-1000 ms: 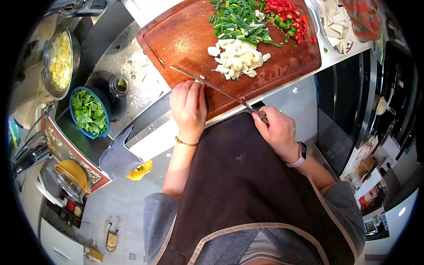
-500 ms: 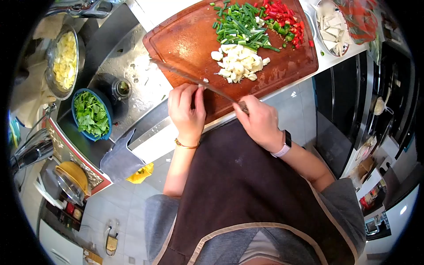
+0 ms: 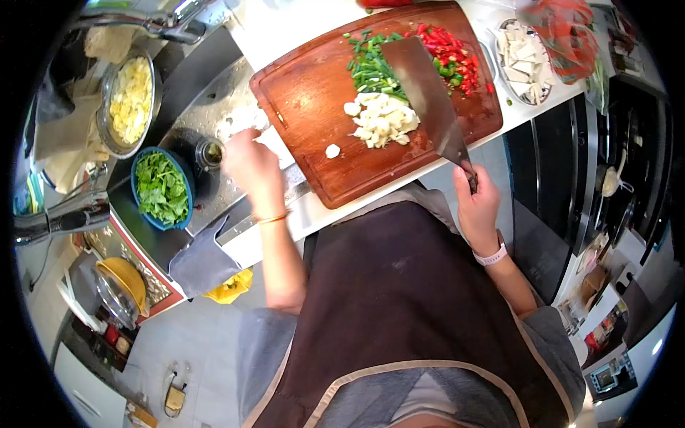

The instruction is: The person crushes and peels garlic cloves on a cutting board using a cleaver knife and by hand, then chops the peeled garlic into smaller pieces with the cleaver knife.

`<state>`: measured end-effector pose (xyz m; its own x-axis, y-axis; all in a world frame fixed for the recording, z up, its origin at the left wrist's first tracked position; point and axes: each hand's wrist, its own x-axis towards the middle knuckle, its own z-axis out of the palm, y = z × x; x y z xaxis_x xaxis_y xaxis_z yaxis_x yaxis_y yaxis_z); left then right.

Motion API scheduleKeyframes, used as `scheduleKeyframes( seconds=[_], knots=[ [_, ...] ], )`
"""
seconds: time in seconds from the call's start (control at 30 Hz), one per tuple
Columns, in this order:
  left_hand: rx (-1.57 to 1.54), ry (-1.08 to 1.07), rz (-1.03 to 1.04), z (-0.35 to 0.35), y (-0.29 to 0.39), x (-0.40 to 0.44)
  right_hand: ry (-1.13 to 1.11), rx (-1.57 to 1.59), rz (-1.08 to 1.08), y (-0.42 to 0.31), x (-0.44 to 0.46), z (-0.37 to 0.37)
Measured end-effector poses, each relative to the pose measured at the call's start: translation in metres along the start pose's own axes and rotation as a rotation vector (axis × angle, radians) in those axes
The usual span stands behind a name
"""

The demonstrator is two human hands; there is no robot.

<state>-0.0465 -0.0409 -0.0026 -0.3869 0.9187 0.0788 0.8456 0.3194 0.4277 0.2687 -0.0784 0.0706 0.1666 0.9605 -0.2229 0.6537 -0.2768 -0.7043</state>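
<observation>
My right hand (image 3: 478, 207) grips the handle of a cleaver (image 3: 425, 93), whose broad blade hangs over the right part of the wooden cutting board (image 3: 307, 107). The blade partly covers chopped green onions (image 3: 372, 64). Chopped garlic (image 3: 385, 120) lies left of the blade, and one small white piece (image 3: 332, 150) lies apart. Cut red chillies (image 3: 448, 48) and green ones (image 3: 448, 69) sit to its right. My left hand (image 3: 250, 162) is blurred over the sink edge, left of the board; its fingers cannot be made out.
A blue bowl of leafy greens (image 3: 163, 189) and a small jar (image 3: 210, 153) stand in the sink area. Behind is a metal bowl of yellowish pieces (image 3: 131, 100). A plate of white slices (image 3: 524, 60) and a red plastic bag (image 3: 564, 36) are at the right.
My left hand has left the board and moved left towards the sink. My right hand has moved right, and the cleaver has swung from the board's left side to its right, blade face up.
</observation>
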Motion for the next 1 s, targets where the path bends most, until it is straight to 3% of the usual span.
scheduleKeyframes(
  seconds=[0.1, 0.23, 0.3, 0.43, 0.57, 0.73, 1.0],
  knots=[
    [0.353, 0.137, -0.005, -0.01, -0.027, -0.002, 0.074, 0.031, 0.002, 0.018, -0.002, -0.014],
    [-0.285, -0.129, 0.194, 0.0, 0.033, -0.013, 0.015, -0.176, 0.06, 0.046, -0.023, -0.034],
    [-0.345, -0.197, 0.369, 0.014, 0.072, -0.018, -0.024, -0.283, 0.104, 0.055, -0.033, -0.038],
    [-0.301, -0.229, 0.497, 0.035, 0.114, -0.018, -0.024, -0.348, 0.066, 0.064, -0.046, -0.032],
    [-0.159, -0.263, 0.469, 0.042, 0.108, -0.03, -0.089, -0.374, -0.032, 0.057, -0.042, -0.014],
    [-0.223, -0.175, 0.359, 0.041, 0.081, -0.045, -0.204, -0.364, -0.212, 0.041, -0.029, 0.005],
    [-0.375, -0.121, 0.19, 0.018, 0.05, -0.064, -0.137, -0.35, -0.12, 0.059, -0.035, -0.038]
  ],
)
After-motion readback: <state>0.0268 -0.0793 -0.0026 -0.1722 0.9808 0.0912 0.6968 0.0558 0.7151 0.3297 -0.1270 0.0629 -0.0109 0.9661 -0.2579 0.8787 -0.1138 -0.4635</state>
